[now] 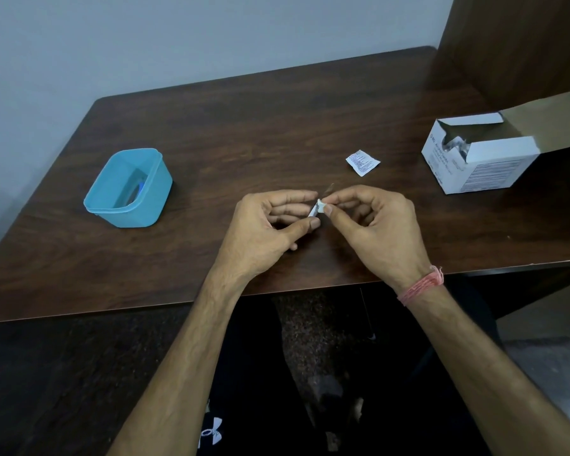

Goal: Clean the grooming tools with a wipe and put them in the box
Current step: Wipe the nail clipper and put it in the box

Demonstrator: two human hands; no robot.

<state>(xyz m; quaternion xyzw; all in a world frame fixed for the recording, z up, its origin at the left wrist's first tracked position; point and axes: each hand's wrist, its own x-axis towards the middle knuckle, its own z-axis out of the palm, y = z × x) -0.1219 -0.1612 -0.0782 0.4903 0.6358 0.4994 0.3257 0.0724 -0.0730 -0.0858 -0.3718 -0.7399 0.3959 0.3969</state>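
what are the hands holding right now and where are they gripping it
Both hands pinch a small white wipe wrapped around a thin tool: left hand at its lower end, right hand higher up.

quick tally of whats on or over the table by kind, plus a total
Blue plastic box: 1
White cardboard carton: 1
Wipe sachet on the table: 1
Wipe held in both hands: 1
Thin tool being wiped: 1
Total: 5
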